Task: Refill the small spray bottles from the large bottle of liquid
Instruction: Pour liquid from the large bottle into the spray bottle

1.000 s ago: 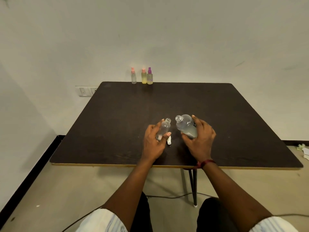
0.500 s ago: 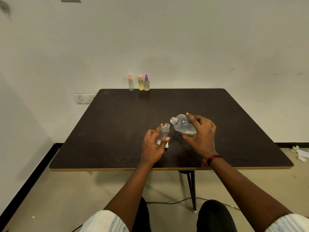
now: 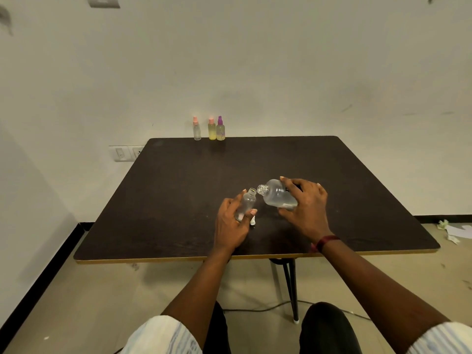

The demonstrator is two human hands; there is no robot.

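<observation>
While the left hand [image 3: 231, 226] wraps fingers and thumb round a small clear spray bottle [image 3: 247, 203], uncapped and leaning a little to the right over the middle of the dark bench [image 3: 178, 200], the right hand [image 3: 306, 208] grips the large clear bottle [image 3: 275, 194], tipped leftward with liquid pooled along its lower side. Their open mouths sit just beside each other; whether they touch cannot be told. A white spray top [image 3: 252, 222] lies on the bench by the left fingertips. At the far edge stand a clear bottle with a pink top [image 3: 197, 129], a yellow bottle with a pink top [image 3: 211, 129] and, just beside it, a purple-topped bottle [image 3: 220, 129].
</observation>
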